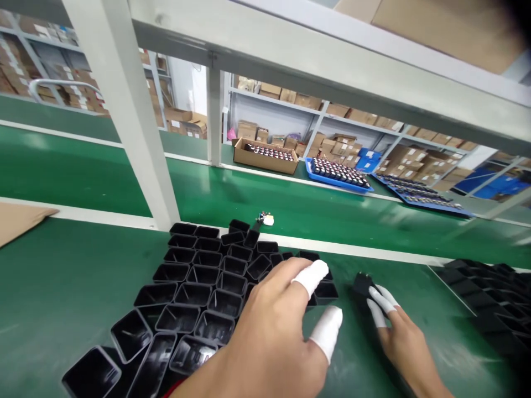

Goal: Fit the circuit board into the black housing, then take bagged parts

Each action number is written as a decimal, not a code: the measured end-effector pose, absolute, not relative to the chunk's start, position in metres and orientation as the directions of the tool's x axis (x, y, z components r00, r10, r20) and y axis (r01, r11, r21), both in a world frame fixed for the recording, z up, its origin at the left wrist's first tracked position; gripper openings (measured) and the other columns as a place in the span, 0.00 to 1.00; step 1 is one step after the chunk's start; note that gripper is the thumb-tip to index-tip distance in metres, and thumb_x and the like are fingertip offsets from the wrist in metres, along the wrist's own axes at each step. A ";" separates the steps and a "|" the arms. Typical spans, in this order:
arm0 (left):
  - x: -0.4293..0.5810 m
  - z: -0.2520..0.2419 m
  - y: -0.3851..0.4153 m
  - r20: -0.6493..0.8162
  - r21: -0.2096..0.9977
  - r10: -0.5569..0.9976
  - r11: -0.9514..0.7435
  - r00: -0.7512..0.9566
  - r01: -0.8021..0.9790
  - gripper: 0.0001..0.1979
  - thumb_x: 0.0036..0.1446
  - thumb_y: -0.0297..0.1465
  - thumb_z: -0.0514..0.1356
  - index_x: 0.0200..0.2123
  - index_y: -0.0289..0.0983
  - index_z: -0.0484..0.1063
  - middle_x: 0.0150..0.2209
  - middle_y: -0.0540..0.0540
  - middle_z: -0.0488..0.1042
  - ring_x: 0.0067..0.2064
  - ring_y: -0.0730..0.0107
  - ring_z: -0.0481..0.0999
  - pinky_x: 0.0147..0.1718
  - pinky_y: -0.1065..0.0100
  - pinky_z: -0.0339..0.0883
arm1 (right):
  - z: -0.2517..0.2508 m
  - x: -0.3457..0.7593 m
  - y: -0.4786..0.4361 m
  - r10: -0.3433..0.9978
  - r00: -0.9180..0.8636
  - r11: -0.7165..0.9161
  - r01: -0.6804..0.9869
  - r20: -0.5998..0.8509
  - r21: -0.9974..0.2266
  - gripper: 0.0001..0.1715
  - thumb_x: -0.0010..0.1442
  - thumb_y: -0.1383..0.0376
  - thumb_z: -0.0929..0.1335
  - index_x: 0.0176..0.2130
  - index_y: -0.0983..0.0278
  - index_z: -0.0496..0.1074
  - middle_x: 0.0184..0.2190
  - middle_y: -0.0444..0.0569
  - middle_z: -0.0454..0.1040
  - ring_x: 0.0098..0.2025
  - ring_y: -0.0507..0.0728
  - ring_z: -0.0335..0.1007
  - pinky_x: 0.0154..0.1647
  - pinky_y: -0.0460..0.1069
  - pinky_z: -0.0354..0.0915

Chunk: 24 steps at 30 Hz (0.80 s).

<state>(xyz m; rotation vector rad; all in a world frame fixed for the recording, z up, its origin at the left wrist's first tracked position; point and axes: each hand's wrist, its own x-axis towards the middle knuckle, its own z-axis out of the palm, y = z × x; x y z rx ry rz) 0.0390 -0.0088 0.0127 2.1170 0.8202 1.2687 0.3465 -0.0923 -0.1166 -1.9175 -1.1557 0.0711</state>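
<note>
The tray of cells (194, 287) lies left of the left hand (269, 331); the small part (363, 284) lies right.

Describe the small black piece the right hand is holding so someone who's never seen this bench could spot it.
Start at the green bench top and the big cluster of open black cases standing side by side. Right of that cluster, the right hand pinches one black case between white-capped fingertips. It alone is apart from the cluster and held.

left hand (265, 326) over black cup cluster (194, 298), right hand (400, 331) pinching black part (362, 286)
</note>
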 end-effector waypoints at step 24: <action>0.038 0.012 -0.009 0.452 0.687 0.559 -0.715 0.696 0.128 0.06 0.60 0.25 0.59 0.35 0.39 0.76 0.35 0.48 0.78 0.38 0.62 0.80 0.35 0.69 0.77 | -0.059 0.278 -0.061 0.793 0.601 0.027 -0.191 -0.095 -0.981 0.34 0.49 0.48 0.79 0.50 0.61 0.75 0.47 0.53 0.80 0.45 0.63 0.79 0.39 0.54 0.79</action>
